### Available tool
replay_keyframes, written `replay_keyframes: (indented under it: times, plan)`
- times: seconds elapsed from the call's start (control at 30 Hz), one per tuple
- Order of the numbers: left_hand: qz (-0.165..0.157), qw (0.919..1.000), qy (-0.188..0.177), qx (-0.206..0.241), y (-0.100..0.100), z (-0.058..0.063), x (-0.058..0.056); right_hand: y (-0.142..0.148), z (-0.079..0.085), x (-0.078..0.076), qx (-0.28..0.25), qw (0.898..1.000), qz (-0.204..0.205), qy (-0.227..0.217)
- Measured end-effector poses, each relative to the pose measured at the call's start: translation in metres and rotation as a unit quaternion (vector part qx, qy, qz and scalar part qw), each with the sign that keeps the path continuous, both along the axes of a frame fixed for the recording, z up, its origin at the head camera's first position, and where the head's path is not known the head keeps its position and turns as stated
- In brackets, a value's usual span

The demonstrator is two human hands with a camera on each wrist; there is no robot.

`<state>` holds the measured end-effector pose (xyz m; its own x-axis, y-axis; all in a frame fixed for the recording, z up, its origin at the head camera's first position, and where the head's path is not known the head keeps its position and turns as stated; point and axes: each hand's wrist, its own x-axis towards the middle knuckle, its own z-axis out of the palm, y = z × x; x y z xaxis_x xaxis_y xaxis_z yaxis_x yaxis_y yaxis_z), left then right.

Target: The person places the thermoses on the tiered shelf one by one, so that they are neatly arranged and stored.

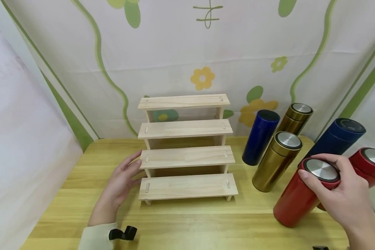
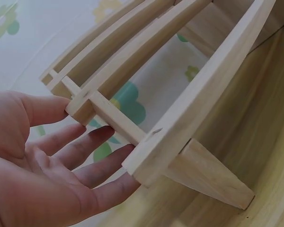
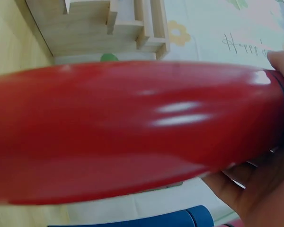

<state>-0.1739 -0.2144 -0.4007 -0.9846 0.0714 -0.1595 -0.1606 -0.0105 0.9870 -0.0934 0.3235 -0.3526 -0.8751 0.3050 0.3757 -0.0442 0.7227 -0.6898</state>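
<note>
My right hand point(image 1: 351, 194) grips a red thermos flask point(image 1: 300, 196) around its top, with the thumb and fingers on either side of the silver lid. The flask leans a little in the head view; in the right wrist view its glossy red body point(image 3: 132, 132) spans the frame. A pale wooden stepped shelf point(image 1: 187, 157) stands mid-table, its boards bare. At its left end, my left hand point(image 1: 122, 182) touches the shelf. The left wrist view shows the thumb at a board's end and loosely extended fingers point(image 2: 106, 163) against the side frame point(image 2: 118, 118).
Right of the shelf stand a bright blue flask point(image 1: 260, 139), a front gold flask point(image 1: 276, 163), a rear gold flask point(image 1: 295, 119), a dark blue flask point(image 1: 335, 139) and another red flask point(image 1: 370, 163). A floral cloth point(image 1: 162, 45) hangs behind the wooden table point(image 1: 187, 225).
</note>
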Motion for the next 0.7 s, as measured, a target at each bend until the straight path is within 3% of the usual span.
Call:
replay_keyframes:
  times: [0.1, 0.3, 0.43, 0.57, 0.7]
  plan:
    - [-0.003, 1.0000, -0.003, 0.004, -0.003, 0.000, 0.001, 0.007, -0.001, -0.002, 0.029, 0.999, 0.013, -0.018]
    - [-0.009, 0.9998, 0.001, -0.015, -0.005, -0.001, 0.001, 0.019, -0.001, -0.006, 0.067, 0.989, 0.057, -0.116]
    - [-0.011, 0.9997, 0.004, -0.024, -0.005, 0.000, 0.002, 0.020, -0.003, -0.006, 0.073, 0.990, 0.061, -0.108]
    - [-0.015, 0.9998, 0.001, -0.016, -0.007, 0.000, 0.003, 0.020, -0.004, -0.006, 0.084, 0.992, 0.045, -0.084]
    - [-0.016, 0.9998, 0.000, -0.013, -0.009, 0.000, 0.002, 0.020, -0.002, -0.006, 0.087, 0.992, 0.030, -0.089]
